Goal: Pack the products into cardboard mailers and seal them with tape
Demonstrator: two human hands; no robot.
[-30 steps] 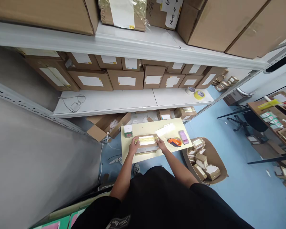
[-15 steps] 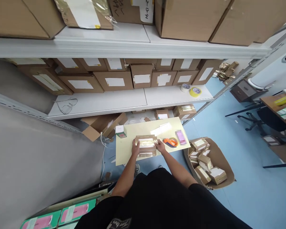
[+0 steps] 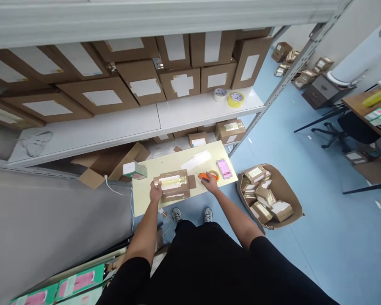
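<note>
My left hand grips the left edge of a brown cardboard box, thumb on top. Shiny clear tape runs over the white label on the box, and a flap sticks out at its right. My right hand is closed around an orange tape dispenser lying to the right of the box. A yellow tape roll shows beside its fingers. All of this rests on a pale yellow tabletop. A white-and-green small box stands at the back left, and white paper lies behind the cardboard box.
A blurred pink item lies at the table's right end. Right of the table, a large open carton holds several taped parcels. Ahead, a white shelf carries cardboard boxes and two tape rolls. An open carton sits below it.
My right hand has left the box's right side and moved right onto the orange tape dispenser. My left hand stays on the box. The view has shifted right and down.
</note>
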